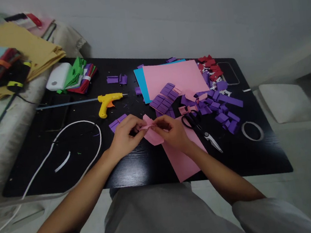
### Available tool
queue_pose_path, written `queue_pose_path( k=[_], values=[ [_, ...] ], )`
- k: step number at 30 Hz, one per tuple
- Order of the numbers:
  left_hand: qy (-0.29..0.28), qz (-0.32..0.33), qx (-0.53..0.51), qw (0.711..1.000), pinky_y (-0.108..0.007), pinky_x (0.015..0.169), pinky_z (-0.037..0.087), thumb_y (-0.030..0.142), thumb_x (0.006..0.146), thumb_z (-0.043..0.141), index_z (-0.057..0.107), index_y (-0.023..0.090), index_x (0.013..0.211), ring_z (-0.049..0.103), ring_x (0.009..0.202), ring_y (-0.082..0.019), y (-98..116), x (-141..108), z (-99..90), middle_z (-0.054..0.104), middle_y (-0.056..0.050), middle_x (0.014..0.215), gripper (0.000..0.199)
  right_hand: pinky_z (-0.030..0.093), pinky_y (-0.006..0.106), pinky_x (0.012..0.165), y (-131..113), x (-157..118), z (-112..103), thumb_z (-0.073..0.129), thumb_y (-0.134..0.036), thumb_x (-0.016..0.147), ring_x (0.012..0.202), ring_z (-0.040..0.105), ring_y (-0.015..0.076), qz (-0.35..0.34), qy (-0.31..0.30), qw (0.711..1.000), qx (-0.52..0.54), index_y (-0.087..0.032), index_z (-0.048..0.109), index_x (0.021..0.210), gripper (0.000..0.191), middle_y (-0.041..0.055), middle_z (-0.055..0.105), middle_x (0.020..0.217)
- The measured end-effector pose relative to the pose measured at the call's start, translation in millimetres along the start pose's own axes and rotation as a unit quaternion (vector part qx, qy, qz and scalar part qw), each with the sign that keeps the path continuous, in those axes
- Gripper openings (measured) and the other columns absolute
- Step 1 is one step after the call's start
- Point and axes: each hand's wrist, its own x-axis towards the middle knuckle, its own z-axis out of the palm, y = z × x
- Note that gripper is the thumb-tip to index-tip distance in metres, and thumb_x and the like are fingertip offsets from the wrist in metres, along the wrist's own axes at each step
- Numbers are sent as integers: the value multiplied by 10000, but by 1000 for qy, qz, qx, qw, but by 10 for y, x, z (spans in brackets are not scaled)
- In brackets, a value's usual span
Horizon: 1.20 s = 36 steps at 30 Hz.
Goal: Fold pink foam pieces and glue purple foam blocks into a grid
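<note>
Holding a folded pink paper piece [154, 136] between both hands, over the near middle of the black worktop [248, 158]. Gripping from the left with the left hand [125, 137] and from the right with the right hand [173, 131], thumb and fingers drawn in on the paper on each side, with hardly any opening to see. Cannot tell how firmly pressed, nor the exact contact behind the paper.

Lying right of the left fingers and left of the right fingers, touched by both, with the long axis running from a narrow far-left end to a broader near-right end. Pinched across that axis, toward the far end, leaving the broader part free on the near side. Turning, by judgement, on the narrow space between the two sets of fingertips, with neither hand clearly nearer.

Bordered on the near right by a flat pink sheet [182, 164], partly hidden under the right hand and forearm; cannot tell whether touching. Flanked farther right by scissors [213, 142], blades toward the near right. Faced on the far side by a slatted purple panel [163, 99], and on the far left by a yellow glue gun [109, 98], nozzle to the right.
</note>
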Motion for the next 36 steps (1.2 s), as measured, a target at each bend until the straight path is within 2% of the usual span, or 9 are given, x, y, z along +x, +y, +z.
queue_pose_path(
  k=[8, 14, 22, 36],
  values=[
    [20, -6, -3, 1000, -306, 692, 509, 276, 964, 684, 695, 211, 937, 608, 772, -163, 21, 13, 11, 665, -22, 864, 71, 644, 372, 876, 22, -8, 30, 853, -477, 826, 962, 786, 219, 25, 11, 999, 25, -237, 683, 1072, 384, 58, 805, 1027],
    [31, -8, -13, 999, -297, 685, 504, 265, 958, 685, 678, 209, 916, 589, 753, -153, 30, 14, 24, 646, -12, 843, 70, 650, 370, 898, 12, -24, 33, 840, -431, 851, 984, 792, 215, 19, -8, 999, 28, -235, 716, 1087, 331, 57, 813, 1053],
    [23, -82, -99, 991, -288, 646, 486, 319, 937, 712, 684, 208, 910, 586, 725, -149, -7, -10, 77, 612, -8, 819, 118, 649, 388, 921, -27, -52, 49, 834, -465, 855, 987, 798, 225, 21, -9, 999, 33, -236, 751, 1075, 328, 56, 824, 1060],
    [32, -142, -119, 982, -274, 584, 430, 316, 878, 740, 655, 206, 835, 533, 632, -134, 5, -20, 101, 580, 20, 728, 145, 655, 384, 889, 45, -63, 61, 799, -442, 890, 973, 801, 228, 16, -15, 999, 24, -247, 781, 1074, 269, 49, 831, 1047]
  ],
)
